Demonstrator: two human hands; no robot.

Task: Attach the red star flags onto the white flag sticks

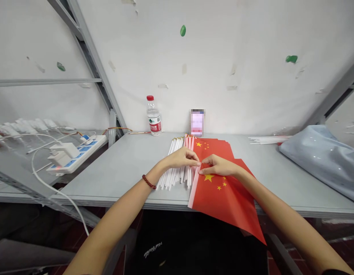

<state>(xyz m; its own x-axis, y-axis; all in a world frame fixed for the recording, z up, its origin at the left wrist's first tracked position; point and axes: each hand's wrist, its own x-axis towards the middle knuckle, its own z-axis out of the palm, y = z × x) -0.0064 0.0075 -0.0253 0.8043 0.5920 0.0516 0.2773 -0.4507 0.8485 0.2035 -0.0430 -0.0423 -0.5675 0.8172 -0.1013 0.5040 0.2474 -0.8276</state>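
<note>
A red paper-like flag (231,202) with yellow stars and a white strip along its left side hangs partly over the table's front edge. My left hand (181,157) pinches the upper end of that white strip, with a dark red bead bracelet on the wrist. Beside it, my right hand (219,166) is closed on the same corner, thumb and fingers on the red surface. Under and behind lies a stack of similar flags (219,147). White sticks (169,173) with gold-coloured tips lie in a bundle below my left hand.
A water bottle (154,118) and a phone (197,123) stand against the wall. At left is a power strip (88,151) with plugs and cables. More white sticks (268,139) and a pale blue plastic bag (322,160) lie at right on the grey table (108,175).
</note>
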